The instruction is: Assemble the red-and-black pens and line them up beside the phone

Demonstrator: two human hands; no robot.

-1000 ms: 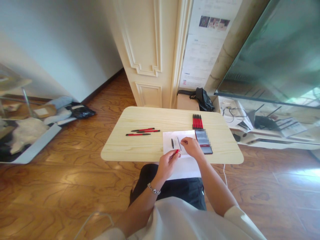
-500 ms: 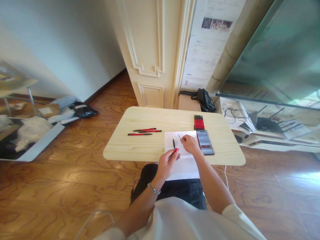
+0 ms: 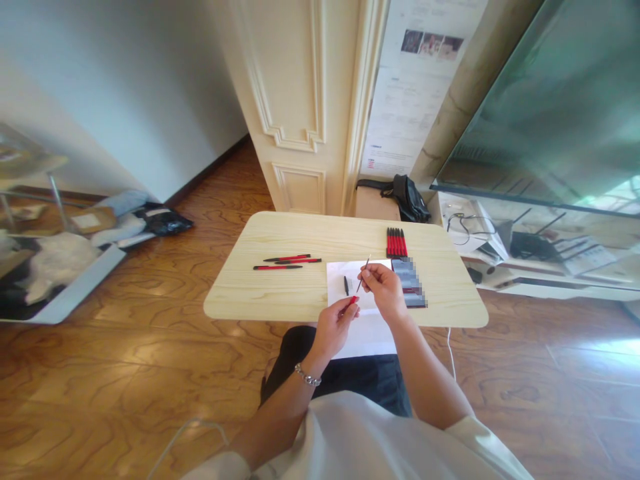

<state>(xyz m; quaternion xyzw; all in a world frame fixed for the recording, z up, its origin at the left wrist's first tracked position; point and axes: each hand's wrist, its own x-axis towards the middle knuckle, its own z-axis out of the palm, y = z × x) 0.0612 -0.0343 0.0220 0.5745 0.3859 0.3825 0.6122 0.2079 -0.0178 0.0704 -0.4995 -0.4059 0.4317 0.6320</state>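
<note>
My left hand (image 3: 338,323) is closed around a red pen barrel (image 3: 353,301), whose open end points up and away from me. Between the thumb and fingers of my right hand (image 3: 384,285) is a thin pen refill (image 3: 360,283), slanted, its lower end close to the barrel's mouth. Whether the two touch I cannot tell. A black pen part (image 3: 346,286) lies on the white paper (image 3: 336,275) just beyond my left hand. The paper hangs over the table's near edge towards my lap.
Several red-and-black pens (image 3: 397,243) lie side by side at the table's (image 3: 235,287) back right. Three more pens (image 3: 287,262) lie on the left. A phone-like dark object (image 3: 411,283), partly pixelated, rests right of the paper. A black bag (image 3: 413,200) sits behind the table.
My right hand has turned the refill from pointing off to the upper left to slanting down towards the barrel. My left hand has stayed nearly in place with the barrel.
</note>
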